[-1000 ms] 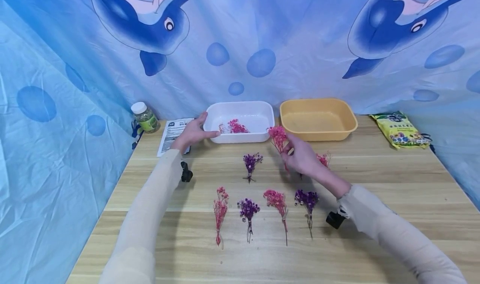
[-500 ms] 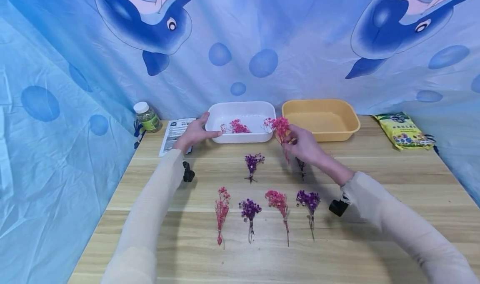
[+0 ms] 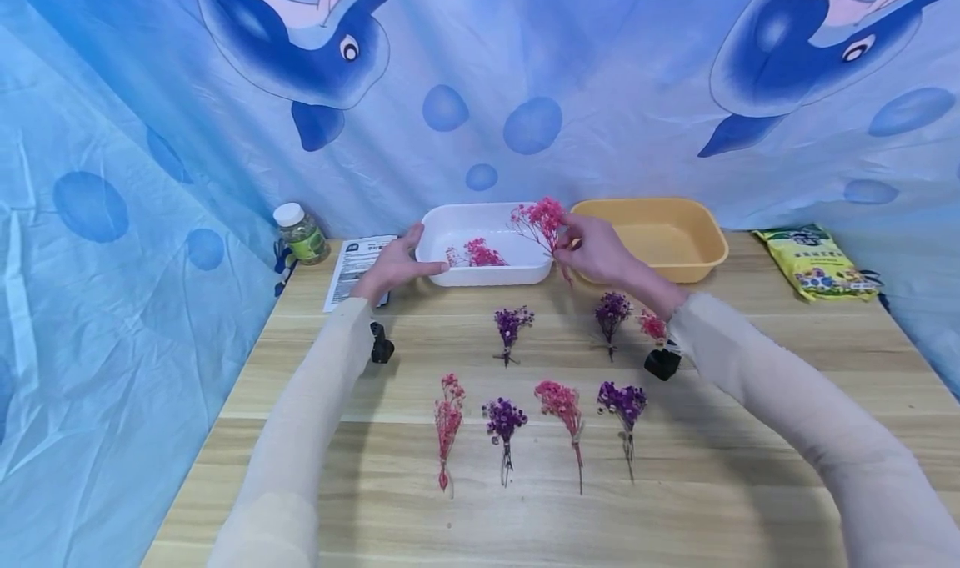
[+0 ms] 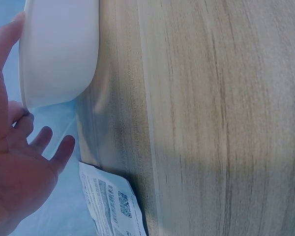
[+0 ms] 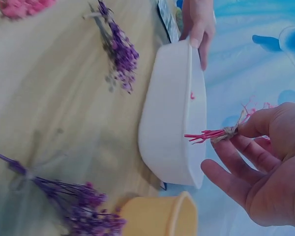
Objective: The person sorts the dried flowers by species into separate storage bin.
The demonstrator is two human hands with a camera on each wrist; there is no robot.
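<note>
My right hand [image 3: 600, 253] pinches a small bunch of pink dried flowers [image 3: 542, 222] by its tied stems, over the right end of a white plastic basin [image 3: 491, 278]. In the right wrist view, twine [image 5: 230, 132] wraps the stems between thumb and fingers. Another pink bunch [image 3: 483, 253] lies inside the basin. My left hand [image 3: 395, 263] holds the basin's left end, thumb at the front rim and fingers at the side; the left wrist view shows thumb and index finger against the rim [image 4: 22, 73], other fingers loose.
Purple bunches [image 3: 512, 328] and pink bunches [image 3: 448, 426] lie in two rows on the wooden table. A yellow basin [image 3: 652, 274] stands right of the white one. Around them are a lidded jar [image 3: 302, 234], a printed packet [image 3: 356, 269] and a yellow bag [image 3: 817, 263].
My right hand has lifted the pink bunch up and slightly left, from in front of the gap between the basins to over the white basin's right end. The left hand stays at the basin.
</note>
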